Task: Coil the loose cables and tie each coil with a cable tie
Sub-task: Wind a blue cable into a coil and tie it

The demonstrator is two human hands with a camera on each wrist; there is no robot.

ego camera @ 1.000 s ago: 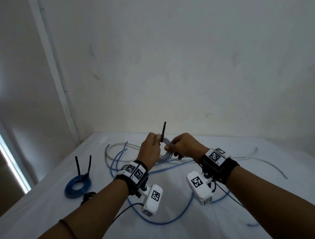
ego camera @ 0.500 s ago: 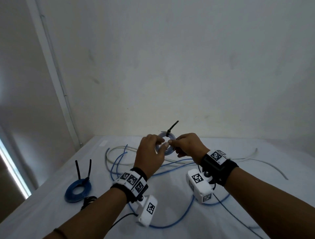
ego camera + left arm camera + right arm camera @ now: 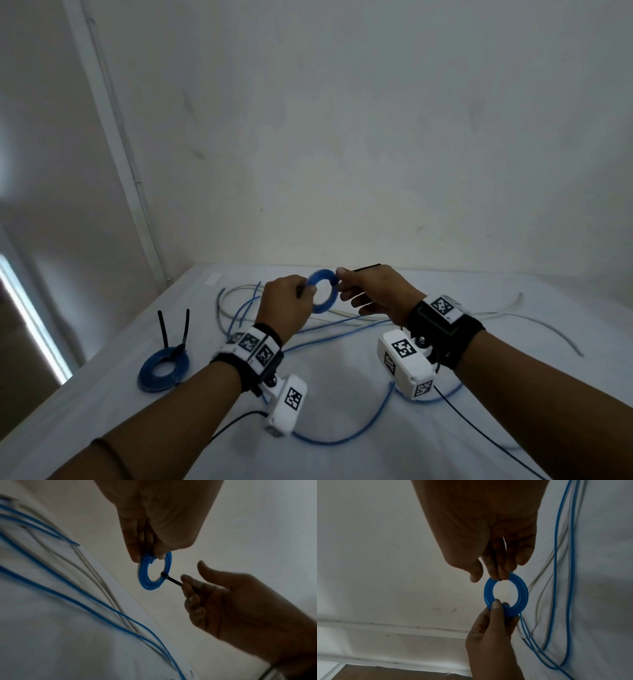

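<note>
Head view: both forearms reach in from the bottom, meeting mid-frame over the white table. The left hand pinches the small blue coil, held up in the air; the right hand grips the black cable tie poking out behind its knuckles. A finished coil lies at lower left; loose cables sprawl under the wrists.

Left wrist view: thumb and fingers clamp the coil's top, tie tail running into the right fingers.

Right wrist view: fingertips pinch at the coil's top rim, centre frame.
</note>
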